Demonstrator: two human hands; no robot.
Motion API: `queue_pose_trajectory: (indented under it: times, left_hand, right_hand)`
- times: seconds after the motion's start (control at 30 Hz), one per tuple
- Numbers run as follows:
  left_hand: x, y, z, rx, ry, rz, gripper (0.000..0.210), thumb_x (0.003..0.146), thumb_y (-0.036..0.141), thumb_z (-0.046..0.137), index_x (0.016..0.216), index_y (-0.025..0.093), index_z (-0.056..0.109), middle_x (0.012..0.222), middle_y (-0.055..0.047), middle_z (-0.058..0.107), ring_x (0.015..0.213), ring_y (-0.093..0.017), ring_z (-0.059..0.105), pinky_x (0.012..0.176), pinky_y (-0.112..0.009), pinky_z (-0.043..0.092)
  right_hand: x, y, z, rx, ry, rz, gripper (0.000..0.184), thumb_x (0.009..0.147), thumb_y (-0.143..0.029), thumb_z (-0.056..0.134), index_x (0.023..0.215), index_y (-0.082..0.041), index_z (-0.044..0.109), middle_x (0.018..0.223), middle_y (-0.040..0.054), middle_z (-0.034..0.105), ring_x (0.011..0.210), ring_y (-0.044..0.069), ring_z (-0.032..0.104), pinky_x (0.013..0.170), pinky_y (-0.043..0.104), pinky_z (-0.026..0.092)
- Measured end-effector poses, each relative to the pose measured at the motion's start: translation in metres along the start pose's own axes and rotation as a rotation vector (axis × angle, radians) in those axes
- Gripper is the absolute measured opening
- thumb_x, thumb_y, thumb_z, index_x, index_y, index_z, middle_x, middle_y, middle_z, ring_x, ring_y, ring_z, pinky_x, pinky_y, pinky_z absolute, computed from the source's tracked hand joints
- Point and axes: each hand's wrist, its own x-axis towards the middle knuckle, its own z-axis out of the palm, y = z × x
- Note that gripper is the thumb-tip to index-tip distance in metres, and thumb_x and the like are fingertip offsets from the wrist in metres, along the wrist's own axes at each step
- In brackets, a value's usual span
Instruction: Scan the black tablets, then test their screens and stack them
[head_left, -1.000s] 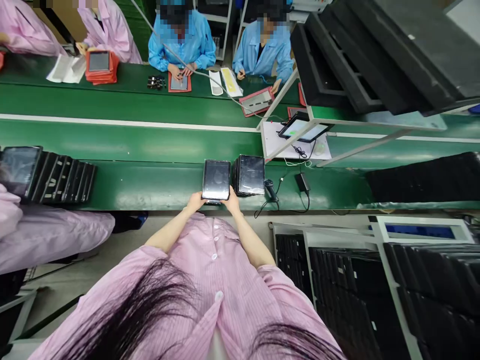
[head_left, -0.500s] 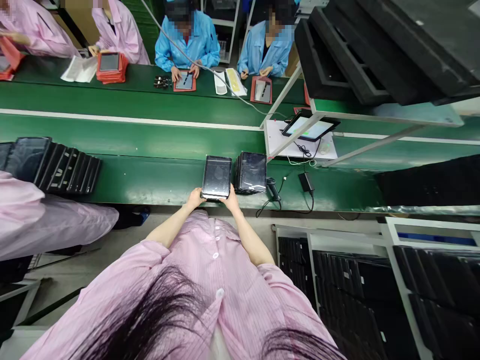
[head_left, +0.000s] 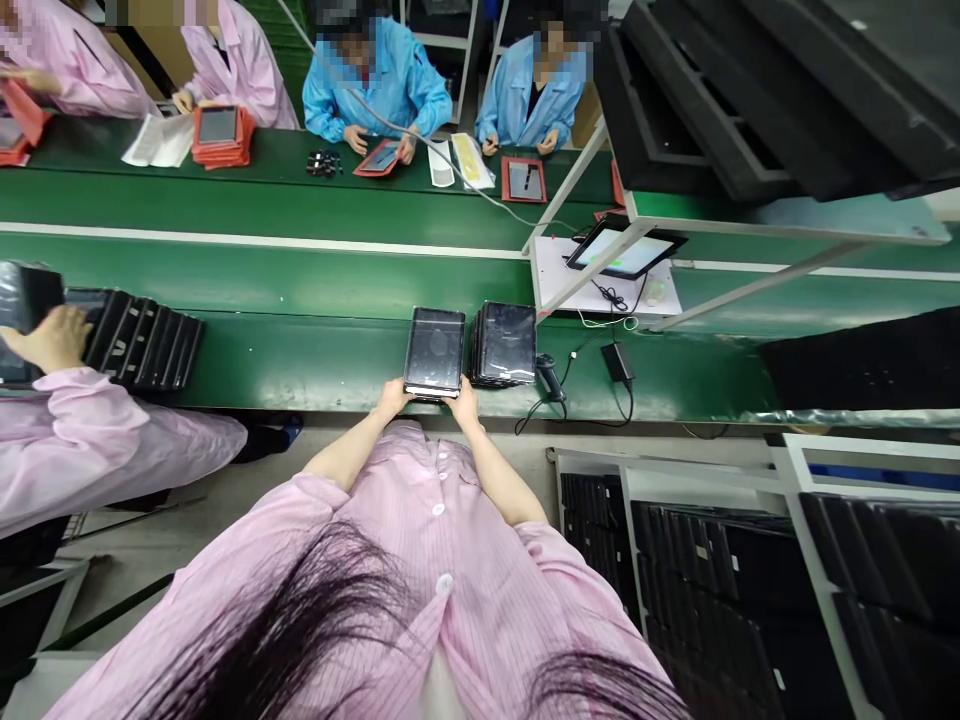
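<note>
A dark tablet-like device [head_left: 435, 345] with a glossy face lies in front of me at the near edge of the green bench. Its lower left corner is gripped by my left hand [head_left: 391, 399], and its lower right corner by my right hand [head_left: 464, 402]. Another dark edge shows under it, so it may lie on a second one. Just to the right stands a stack of similar tablets [head_left: 507, 342], apart from my fingers. A black handheld scanner [head_left: 550, 378] with a cable lies beside that stack.
At left, a co-worker's hand [head_left: 60, 340] reaches over a leaning row of black devices [head_left: 146, 340]. A lit tablet [head_left: 626, 248] rests under a metal rack [head_left: 570, 185] loaded with black trays [head_left: 750, 110]. A power adapter [head_left: 618, 362] and cables lie at right.
My hands and the tablet stay nearly still. The co-worker at left has brought a hand and a dark device into view over the row. Across the bench, a blue-sleeved person has tilted a red-cased tablet.
</note>
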Motion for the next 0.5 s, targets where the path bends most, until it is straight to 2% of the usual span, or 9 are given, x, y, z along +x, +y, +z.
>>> queue_pose_trajectory:
  times: [0.5]
  left_hand:
    - [0.01, -0.001, -0.005, 0.039, -0.014, -0.025, 0.035, 0.095, 0.04, 0.085, 0.122, 0.018, 0.084, 0.123, -0.015, 0.085, 0.116, -0.028, 0.079, 0.095, -0.028, 0.056]
  right_hand:
    - [0.015, 0.006, 0.005, -0.121, -0.006, 0.016, 0.081, 0.082, -0.022, 0.088, 0.156, -0.011, 0.057, 0.143, 0.0196, 0.066, 0.134, 0.032, 0.066, 0.122, 0.04, 0.049]
